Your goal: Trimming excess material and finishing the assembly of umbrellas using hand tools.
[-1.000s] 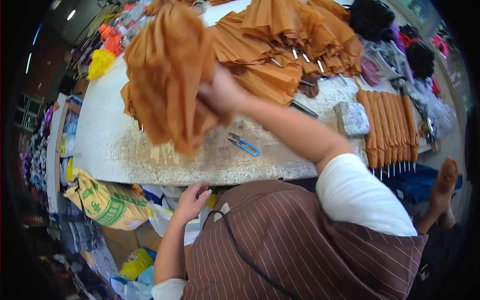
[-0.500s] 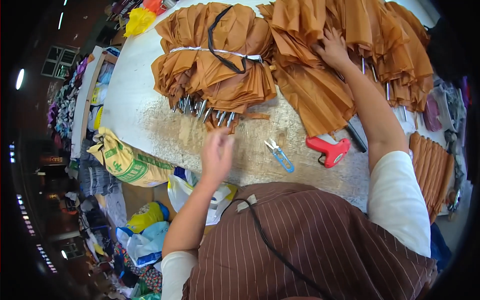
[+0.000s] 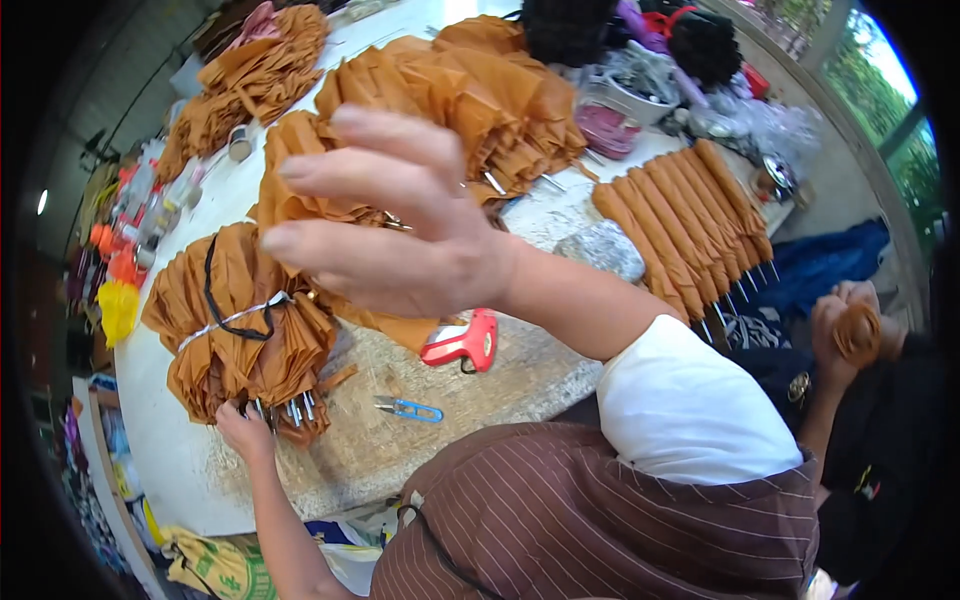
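Taking the middle of the view as the clock's centre, a bundle of pleated brown cloth [image 3: 235, 325] is lying at nine o'clock on the table [image 3: 520, 400], with a white tie [image 3: 222, 322] running across it, a black strap [image 3: 210, 285] lying over that, and metal rods [image 3: 297, 410] sticking out of its lower end. The left hand [image 3: 243, 428], at eight o'clock, is touching that end beside the rods; whether its fingers are pinching anything, I cannot tell. The right hand [image 3: 405, 215], between ten and eleven, is hovering above the table with its fingers spread, holding nothing and partly hiding a loose pile of brown cloth [image 3: 480, 90] at twelve. A red tool [image 3: 462, 342] is lying at six o'clock, near the centre, and blue snips [image 3: 410, 408] are lying at seven. Between two and three, a grey block [image 3: 600, 250] is sitting beside a row of brown rolls [image 3: 685, 230]. Out at three, a co-worker's hands [image 3: 835, 322] are holding a brown roll [image 3: 857, 335].
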`<action>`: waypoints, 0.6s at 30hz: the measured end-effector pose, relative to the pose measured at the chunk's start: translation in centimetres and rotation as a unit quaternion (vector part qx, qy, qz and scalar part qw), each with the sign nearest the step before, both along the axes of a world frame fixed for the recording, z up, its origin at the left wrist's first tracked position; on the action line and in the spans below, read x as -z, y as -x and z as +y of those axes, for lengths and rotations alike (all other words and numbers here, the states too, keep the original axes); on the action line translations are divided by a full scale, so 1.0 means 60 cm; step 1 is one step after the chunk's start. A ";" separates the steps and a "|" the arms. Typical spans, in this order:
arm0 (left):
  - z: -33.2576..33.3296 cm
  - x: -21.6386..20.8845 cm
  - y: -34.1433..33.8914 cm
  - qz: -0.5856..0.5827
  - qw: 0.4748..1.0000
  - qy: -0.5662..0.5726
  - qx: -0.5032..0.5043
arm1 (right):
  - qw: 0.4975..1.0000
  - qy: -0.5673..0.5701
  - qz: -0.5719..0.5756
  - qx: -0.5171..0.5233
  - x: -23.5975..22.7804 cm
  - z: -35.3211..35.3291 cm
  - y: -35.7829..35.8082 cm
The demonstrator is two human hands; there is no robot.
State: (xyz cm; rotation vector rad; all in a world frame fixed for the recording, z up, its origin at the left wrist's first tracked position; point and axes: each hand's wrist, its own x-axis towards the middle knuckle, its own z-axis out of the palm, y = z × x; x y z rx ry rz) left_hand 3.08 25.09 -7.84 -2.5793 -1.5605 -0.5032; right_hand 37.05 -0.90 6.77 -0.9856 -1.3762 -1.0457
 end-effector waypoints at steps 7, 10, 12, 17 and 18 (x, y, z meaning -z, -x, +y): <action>0.056 0.001 0.025 -0.068 0.995 0.079 -0.005 | 0.935 0.309 0.167 -0.060 0.149 -0.099 0.084; 0.073 0.002 0.031 -0.093 0.989 0.118 -0.011 | 0.909 0.377 0.159 -0.082 0.173 -0.128 0.123; 0.076 0.002 0.030 -0.071 0.984 0.163 0.018 | 0.912 0.376 0.130 -0.095 0.176 -0.134 0.135; 0.104 0.062 0.120 -0.135 0.965 0.217 0.060 | 0.912 0.394 0.091 -0.064 0.155 -0.160 0.166; 0.095 0.084 0.158 -0.148 0.957 0.234 0.088 | 0.909 0.404 0.086 -0.057 0.150 -0.168 0.175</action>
